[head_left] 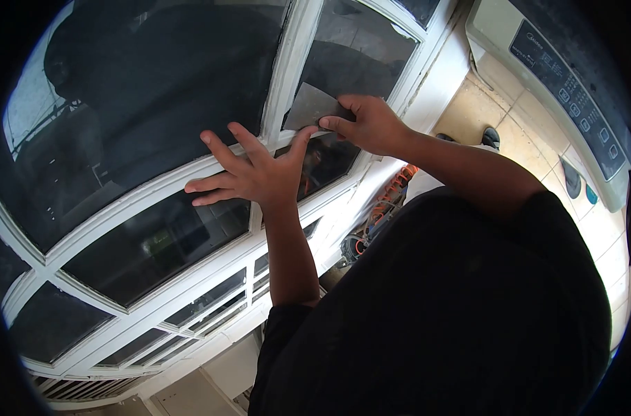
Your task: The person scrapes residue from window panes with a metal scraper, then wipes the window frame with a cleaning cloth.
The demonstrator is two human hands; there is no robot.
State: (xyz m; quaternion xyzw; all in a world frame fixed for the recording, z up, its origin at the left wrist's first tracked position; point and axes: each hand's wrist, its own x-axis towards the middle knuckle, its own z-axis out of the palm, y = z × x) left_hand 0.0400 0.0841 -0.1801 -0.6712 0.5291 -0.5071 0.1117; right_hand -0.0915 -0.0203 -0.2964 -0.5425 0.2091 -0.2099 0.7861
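Observation:
A thin grey rectangular sheet (314, 105) is pinched between the thumb and fingers of my right hand (371, 125). It lies against a small glass pane (353, 66), its lower edge by the white bar beneath. My left hand (260, 173) is open, its fingers spread wide over the white window frame (156, 182) and the neighbouring glass. The tip of its thumb comes close to the lower edge of the sheet.
Right of the window stands a washing machine with a control panel (572, 97). An orange coiled hose (393, 191) and a dark tool (353, 246) lie low by the wall. Slippers (572, 179) rest on the tiled floor (530, 132). Dark panes reflect the surroundings.

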